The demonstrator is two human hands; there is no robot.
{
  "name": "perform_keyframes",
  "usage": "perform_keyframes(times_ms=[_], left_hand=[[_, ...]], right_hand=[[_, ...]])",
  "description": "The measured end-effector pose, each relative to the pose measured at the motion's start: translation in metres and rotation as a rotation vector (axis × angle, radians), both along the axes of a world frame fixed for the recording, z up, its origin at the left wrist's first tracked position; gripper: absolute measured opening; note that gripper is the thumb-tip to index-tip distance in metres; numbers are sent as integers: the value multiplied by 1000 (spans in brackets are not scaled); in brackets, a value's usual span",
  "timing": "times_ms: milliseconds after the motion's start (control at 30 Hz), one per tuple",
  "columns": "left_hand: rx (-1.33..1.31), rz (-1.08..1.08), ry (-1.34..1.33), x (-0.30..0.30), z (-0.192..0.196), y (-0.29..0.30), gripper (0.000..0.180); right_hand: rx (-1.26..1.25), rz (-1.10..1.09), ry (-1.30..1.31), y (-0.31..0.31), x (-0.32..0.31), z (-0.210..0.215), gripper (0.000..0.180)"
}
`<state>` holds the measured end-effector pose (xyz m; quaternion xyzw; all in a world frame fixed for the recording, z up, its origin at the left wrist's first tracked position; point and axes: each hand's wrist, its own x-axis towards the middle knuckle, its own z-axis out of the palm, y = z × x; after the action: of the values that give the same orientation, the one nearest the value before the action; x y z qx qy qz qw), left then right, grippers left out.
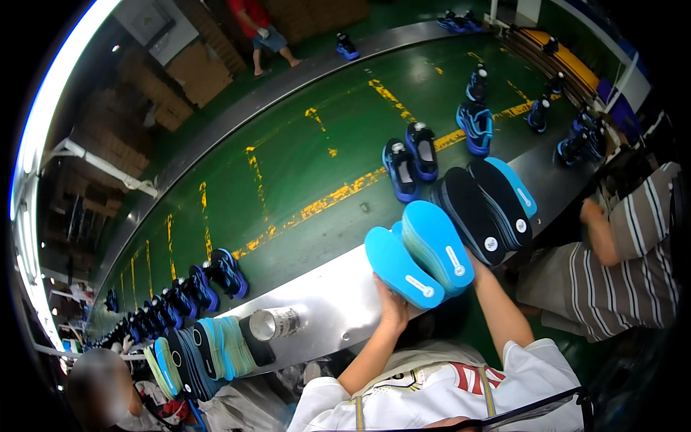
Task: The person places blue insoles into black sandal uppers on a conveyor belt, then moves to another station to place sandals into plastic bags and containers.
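My left hand (392, 308) is closed around the near edge of a bright blue insole (400, 265). My right hand (481, 272) grips a thicker stack of blue insoles (435, 237) with pale green undersides, its fingers mostly hidden behind the stack. The two lots lean against each other, held upright over the metal ledge (345, 306). Just right of them are stacks of black insoles (468, 212) with round white labels, and another blue insole (512, 186) is behind those. Beyond, on the green conveyor belt (302, 165), stands a pair of black and blue sneakers (402, 171).
More insole stacks (209, 353) and a silvery cylinder (276, 324) occupy the ledge at left. A row of sneakers (169, 302) lines the belt's left end; others stand farther right. A co-worker in a striped shirt (604, 281) is close at right. Another person (255, 29) walks beyond the belt.
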<state>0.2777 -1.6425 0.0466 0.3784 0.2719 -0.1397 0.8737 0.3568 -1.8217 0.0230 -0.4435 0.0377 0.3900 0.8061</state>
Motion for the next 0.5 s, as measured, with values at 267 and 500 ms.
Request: perform_keyframes(times_ms=[267,500], left_hand=[[-362,182,-6,31,11,-18,45],[-249,194,-109,45,-7,-41,42]], right_hand=[[-172,-105,-307,-4,0,-65,63],[-31,-173,4,-3,-5,18,59]])
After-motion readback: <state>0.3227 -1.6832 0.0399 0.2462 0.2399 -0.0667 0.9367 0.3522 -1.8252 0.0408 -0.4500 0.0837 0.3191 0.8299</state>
